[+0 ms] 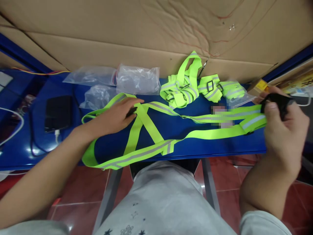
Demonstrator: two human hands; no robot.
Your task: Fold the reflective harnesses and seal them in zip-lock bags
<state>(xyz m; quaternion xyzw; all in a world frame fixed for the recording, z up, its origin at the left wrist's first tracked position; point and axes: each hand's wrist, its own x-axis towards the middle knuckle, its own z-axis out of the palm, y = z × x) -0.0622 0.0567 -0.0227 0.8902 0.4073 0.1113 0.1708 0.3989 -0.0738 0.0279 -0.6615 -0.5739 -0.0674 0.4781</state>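
Observation:
A neon yellow-green reflective strap harness (146, 130) lies spread across the blue table (215, 147), its loops hanging over the front edge. My left hand (114, 114) lies flat on the harness near a small black buckle (131, 112), fingers stretched out. My right hand (283, 127) is at the table's right end, closed around the harness's black end piece (277, 101) where the straps meet. A second bundle of the same neon straps (186, 86) sits folded at the back of the table.
Clear plastic bags (137, 80) lie at the back left. A black phone (58, 112) with a cable rests on the left. Cardboard (146, 29) stands behind the table. A small box (260, 86) is at the right. My grey-clad knee is below the edge.

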